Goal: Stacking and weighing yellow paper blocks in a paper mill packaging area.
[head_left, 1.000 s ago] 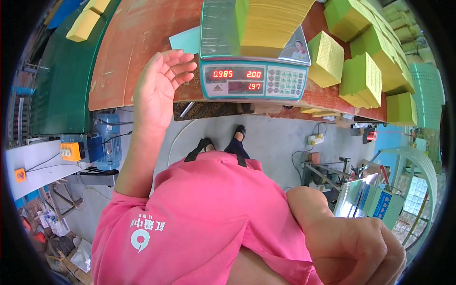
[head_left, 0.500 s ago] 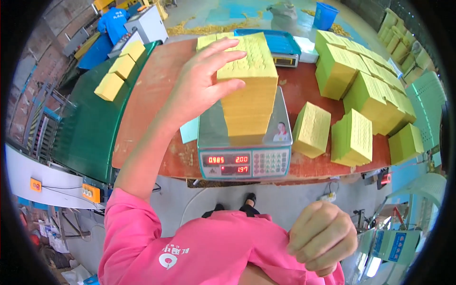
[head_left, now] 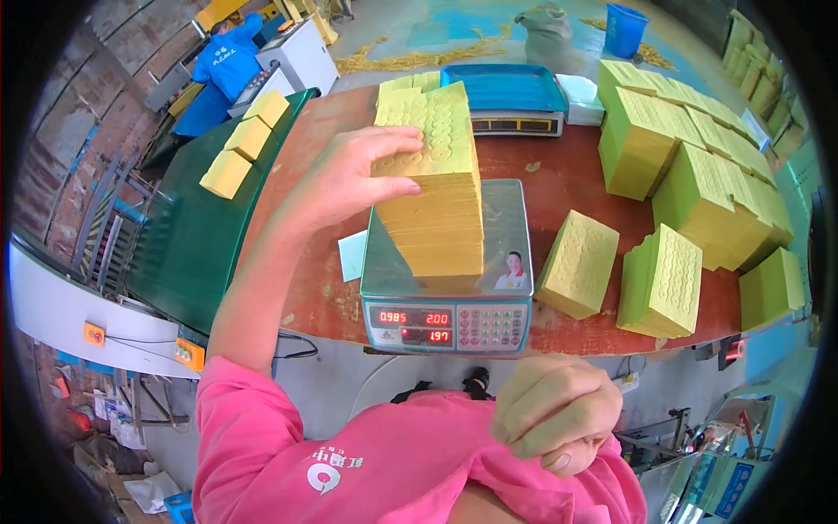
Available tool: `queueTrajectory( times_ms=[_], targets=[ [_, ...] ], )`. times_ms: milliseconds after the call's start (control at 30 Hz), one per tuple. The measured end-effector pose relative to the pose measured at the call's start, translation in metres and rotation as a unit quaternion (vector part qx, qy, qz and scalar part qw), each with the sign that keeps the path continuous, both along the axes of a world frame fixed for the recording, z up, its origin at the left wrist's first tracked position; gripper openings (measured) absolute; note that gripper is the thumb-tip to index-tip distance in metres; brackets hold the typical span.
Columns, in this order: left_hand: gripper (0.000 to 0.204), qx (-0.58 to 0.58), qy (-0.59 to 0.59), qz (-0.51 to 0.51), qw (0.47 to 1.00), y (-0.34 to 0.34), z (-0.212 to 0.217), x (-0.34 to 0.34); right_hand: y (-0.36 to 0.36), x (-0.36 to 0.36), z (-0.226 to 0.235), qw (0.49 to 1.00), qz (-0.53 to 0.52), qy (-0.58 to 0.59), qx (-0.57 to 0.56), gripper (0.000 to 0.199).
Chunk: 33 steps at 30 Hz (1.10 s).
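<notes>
The left hand (head_left: 353,179) reaches out with fingers spread and lies against the top left edge of a tall stack of yellow embossed paper sheets (head_left: 435,188), thumb against its side. The right hand (head_left: 556,410) is curled into a closed fist close to the chest, holding nothing that shows. The stack stands on the clear platform of a grey digital weighing scale with red lit digits (head_left: 447,313), which sits at the near edge of a reddish-brown wooden table (head_left: 559,170). To the right on the table lie more yellow-green paper bundles (head_left: 663,279), some leaning. A second scale with a blue tray (head_left: 506,96) stands further back. Left of the table runs a dark green conveyor surface (head_left: 188,236) carrying three yellow blocks (head_left: 249,140). Beyond, a person in blue (head_left: 229,61) bends at a machine on the concrete floor. The stack's lower left is hidden behind the hand, and the far corners blur into the lens rim.
</notes>
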State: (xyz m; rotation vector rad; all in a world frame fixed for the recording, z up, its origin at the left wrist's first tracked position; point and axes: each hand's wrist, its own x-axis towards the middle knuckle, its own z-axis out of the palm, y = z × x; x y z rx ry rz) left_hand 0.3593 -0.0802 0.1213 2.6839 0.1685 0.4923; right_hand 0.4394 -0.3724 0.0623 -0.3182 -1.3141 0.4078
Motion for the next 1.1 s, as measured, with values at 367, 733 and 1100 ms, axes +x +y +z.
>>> queueTrajectory(
  times_ms=[367, 733, 1100],
  targets=[
    [0.026, 0.008, -0.044, -0.006, 0.999, -0.004, -0.006, -0.001, -0.003, -0.008, -0.004, 0.997, -0.034, 0.005, -0.066, 0.013],
    [0.016, 0.251, -0.288, -0.009, 0.924, -0.043, -0.002, -0.044, 0.030, -0.046, -0.033, 0.905, 0.008, 0.272, -0.327, 0.043],
    [0.052, 0.212, -0.184, -0.223, 0.933, -0.046, -0.088, -0.142, 0.042, -0.084, -0.049, 0.830, 0.017, 0.343, -0.440, 0.051]
  ],
)
